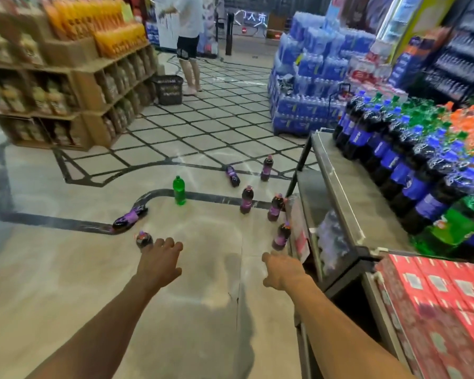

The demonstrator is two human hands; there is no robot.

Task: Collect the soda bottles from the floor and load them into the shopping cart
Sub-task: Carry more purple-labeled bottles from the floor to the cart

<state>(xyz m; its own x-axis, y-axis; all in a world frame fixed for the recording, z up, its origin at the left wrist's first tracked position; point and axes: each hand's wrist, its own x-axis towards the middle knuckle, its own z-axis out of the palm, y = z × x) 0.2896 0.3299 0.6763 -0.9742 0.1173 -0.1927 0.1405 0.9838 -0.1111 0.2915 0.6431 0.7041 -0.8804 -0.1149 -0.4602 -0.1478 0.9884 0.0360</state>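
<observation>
Below, the left grip, loose-fingered and empty, hovers just beside a purple soda bottle on the floor. The right grip is empty too; more bottles stand ahead.

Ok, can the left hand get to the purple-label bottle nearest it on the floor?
Probably yes: the left hand is open, its fingers almost at the purple-label bottle, and nothing lies between them.
</observation>
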